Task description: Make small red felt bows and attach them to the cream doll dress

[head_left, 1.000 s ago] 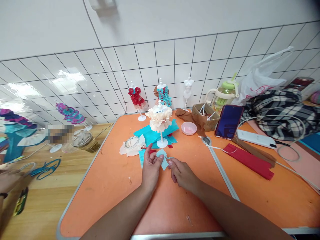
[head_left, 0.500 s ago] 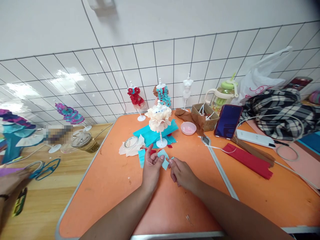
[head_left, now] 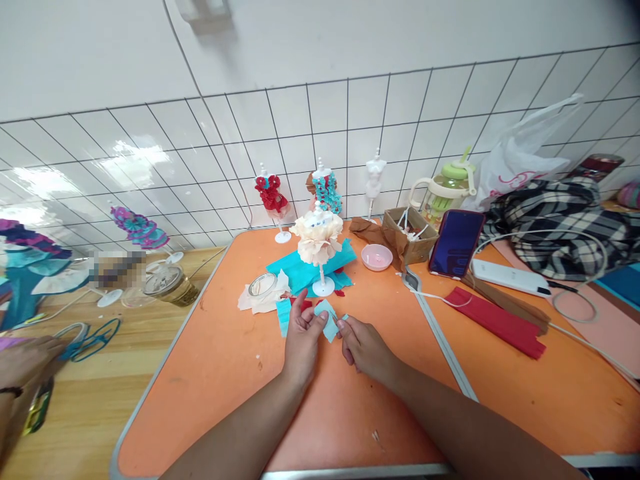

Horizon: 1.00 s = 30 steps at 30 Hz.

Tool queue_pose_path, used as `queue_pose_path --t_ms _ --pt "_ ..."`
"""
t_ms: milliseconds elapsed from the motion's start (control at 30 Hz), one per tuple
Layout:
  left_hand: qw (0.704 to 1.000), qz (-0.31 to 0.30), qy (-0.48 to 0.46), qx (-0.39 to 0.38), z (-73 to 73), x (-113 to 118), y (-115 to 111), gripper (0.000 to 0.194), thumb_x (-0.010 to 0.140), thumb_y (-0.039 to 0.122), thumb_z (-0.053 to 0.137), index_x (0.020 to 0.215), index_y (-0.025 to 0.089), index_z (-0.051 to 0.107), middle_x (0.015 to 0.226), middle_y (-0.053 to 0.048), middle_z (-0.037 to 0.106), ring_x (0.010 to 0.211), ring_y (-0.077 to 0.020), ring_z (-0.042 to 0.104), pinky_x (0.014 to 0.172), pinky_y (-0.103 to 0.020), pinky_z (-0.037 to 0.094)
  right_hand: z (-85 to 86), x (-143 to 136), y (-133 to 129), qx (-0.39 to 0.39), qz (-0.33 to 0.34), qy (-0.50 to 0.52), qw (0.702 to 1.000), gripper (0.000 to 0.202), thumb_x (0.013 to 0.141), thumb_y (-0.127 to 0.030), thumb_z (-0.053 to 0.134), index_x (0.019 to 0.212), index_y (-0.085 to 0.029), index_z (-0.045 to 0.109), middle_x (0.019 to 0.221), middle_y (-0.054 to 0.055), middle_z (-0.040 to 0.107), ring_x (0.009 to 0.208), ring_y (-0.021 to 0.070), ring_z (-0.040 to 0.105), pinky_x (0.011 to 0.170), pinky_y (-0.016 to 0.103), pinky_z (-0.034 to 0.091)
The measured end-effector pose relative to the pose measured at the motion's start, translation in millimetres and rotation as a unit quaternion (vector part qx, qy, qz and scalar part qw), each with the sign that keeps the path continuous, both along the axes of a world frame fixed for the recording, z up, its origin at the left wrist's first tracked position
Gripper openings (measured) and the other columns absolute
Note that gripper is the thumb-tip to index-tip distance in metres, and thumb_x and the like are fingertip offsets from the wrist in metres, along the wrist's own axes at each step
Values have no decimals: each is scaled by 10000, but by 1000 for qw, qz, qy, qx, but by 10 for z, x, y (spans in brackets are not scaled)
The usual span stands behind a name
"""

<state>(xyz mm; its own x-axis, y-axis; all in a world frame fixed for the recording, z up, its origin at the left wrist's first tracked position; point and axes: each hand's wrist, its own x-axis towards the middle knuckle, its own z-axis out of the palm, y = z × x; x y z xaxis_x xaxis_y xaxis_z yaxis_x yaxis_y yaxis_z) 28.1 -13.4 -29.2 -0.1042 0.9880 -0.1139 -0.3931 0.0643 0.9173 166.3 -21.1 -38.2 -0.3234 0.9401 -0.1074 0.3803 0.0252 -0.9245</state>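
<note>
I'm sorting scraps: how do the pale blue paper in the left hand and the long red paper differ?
The pale blue paper is small; the red paper is a much longer strip. The left hand holds the pale blue paper; the red paper lies on the table. Both look thin.

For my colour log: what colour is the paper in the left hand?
The paper is pale blue; the head view shows it.

Phone (head_left: 457, 243) near plaid cloth (head_left: 555, 227) and plastic bag (head_left: 525, 157)
</note>
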Motion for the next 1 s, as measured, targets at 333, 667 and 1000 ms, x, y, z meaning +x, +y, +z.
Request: queue_pose_path --t_ms 333,667,1000 --pt "1000 2 -4 0 -4 -18 4 758 722 307 715 1375 287 331 822 16 651 755 -142 621 727 -275 456 9 11 -7 5 19 -1 1000 404 967 -461 197 840 -201 479 471 -69 517 345 82 442 470 210 374" --pt "1000 -16 -12 -9 18 1 2 782 707 301 732 1376 275 330 809 8 652 739 -147 627 727 -291 463 0 15 -4 -3 17 10 1000 382 961 -470 206 818 -211 448 481 -72 518 322 78 428 420 196 361" --pt "999 -52 -13 2 -4 13 -14 769 740 272 711 1393 270 305 843 -16 676 762 -154 632 748 -295 455 35 22 4 8 12 10 1000 369 965 -454 207 764 -216 405 488 -74 518 332 71 426 419 189 345"
